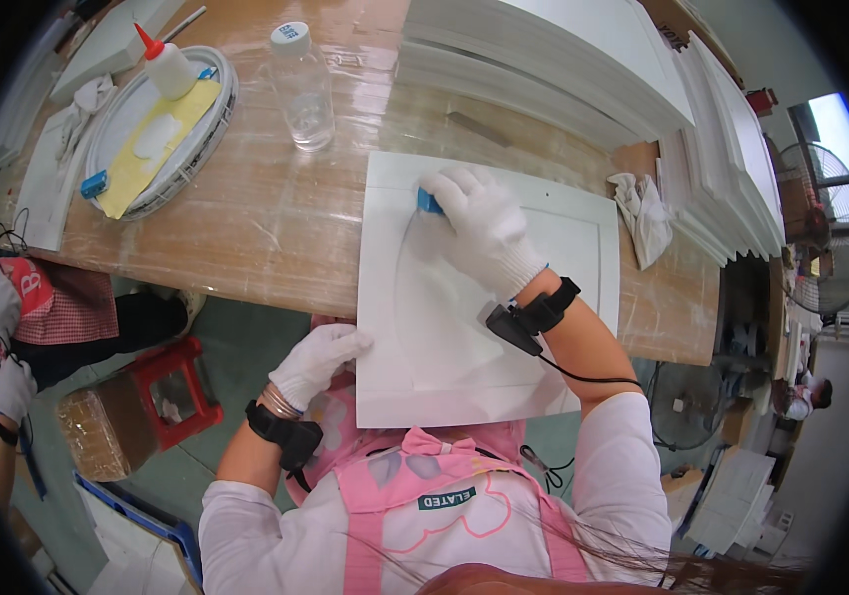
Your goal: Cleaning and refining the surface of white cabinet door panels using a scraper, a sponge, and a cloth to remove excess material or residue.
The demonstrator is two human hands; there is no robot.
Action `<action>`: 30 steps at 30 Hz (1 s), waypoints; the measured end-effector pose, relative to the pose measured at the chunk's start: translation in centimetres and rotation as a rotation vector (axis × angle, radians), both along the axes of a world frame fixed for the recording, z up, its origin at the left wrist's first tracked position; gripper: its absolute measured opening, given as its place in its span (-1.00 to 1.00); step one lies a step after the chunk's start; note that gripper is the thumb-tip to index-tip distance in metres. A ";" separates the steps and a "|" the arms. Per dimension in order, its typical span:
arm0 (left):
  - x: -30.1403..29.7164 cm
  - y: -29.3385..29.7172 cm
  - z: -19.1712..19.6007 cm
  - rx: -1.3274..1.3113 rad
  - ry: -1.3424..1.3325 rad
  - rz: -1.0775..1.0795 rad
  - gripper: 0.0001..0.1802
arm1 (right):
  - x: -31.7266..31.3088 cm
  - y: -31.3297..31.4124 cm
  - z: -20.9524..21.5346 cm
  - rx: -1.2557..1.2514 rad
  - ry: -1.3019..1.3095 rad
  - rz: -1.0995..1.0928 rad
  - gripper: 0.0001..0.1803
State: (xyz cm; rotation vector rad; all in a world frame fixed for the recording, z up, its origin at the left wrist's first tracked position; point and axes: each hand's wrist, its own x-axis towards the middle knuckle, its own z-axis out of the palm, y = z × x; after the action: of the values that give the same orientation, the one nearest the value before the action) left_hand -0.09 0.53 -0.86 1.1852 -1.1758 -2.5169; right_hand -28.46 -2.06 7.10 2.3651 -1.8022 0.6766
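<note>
A white panel (504, 347) with a recessed, framed middle lies partly on the wooden table and juts over its near edge toward me. My right hand (484, 223), in a white glove, is closed around a small blue tool (429, 201) near the panel's far left part; most of the tool is hidden under the fingers, so its kind does not show. At the panel's left edge, my gloved left hand (317, 365) pinches the rim with its fingers together.
Large stacks of white panels (543, 74) fill the table's far right. A clear bottle (302, 94), a red-tipped glue bottle (169, 69) on a round lid (221, 124), and a crumpled white glove (642, 218) lie around. Another person's gloved hand (16, 387) is at left.
</note>
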 end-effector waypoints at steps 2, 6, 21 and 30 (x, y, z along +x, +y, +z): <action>0.1 -0.2 0.2 0.006 0.004 -0.002 -0.65 | 0.2 -0.3 -0.3 -0.007 -0.014 0.005 -0.63; 0.4 0.0 0.9 0.013 0.012 0.034 -0.65 | 0.2 -0.9 1.4 -0.032 -0.070 -0.086 -0.63; -0.3 0.0 11.7 -0.712 0.265 0.331 -0.36 | 10.2 5.5 4.2 1.026 -1.474 0.019 -0.35; 3.3 -6.4 7.5 -0.901 -0.093 0.716 -0.51 | 7.1 6.6 3.3 1.171 -1.542 0.107 -0.55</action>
State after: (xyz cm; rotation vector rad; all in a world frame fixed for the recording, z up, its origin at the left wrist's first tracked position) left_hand 3.24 -5.87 6.59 1.1467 -1.3406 -1.2029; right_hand -21.40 4.52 10.40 2.5483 -3.2667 2.5393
